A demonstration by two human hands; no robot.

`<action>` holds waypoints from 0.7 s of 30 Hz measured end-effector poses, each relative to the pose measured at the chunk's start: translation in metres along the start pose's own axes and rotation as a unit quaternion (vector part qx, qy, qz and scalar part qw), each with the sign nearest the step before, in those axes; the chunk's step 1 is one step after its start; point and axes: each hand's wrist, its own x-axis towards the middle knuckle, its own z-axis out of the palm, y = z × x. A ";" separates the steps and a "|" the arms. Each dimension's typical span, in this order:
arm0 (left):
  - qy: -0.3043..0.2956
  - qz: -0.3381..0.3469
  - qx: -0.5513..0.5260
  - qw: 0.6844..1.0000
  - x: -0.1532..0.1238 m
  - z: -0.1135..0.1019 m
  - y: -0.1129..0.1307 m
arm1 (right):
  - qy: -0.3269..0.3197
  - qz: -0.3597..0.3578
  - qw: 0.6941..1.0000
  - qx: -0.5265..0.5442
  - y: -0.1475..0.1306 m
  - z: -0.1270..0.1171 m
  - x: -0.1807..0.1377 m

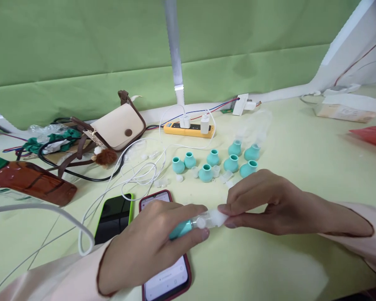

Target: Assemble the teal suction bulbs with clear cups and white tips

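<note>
Apparently, the teal piece (181,230) and clear tube (204,220) at lower centre are already joined, gripped in the left hand (153,236); the right hand's (269,205) fingers pinch a white tip (218,218), seating unclear. Open-mouthed teal bulbs (206,174) stand mid-frame on the bench (301,175).

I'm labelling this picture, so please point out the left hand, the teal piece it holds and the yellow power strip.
Left hand (148,242), head view: back of the hand.
Teal piece (181,229), head view: its exposed side.
Yellow power strip (188,132), head view: its front side.
</note>
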 end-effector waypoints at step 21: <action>0.003 -0.054 -0.300 0.952 -0.009 0.015 -0.003 | 0.078 0.006 0.967 0.241 -0.015 0.011 0.000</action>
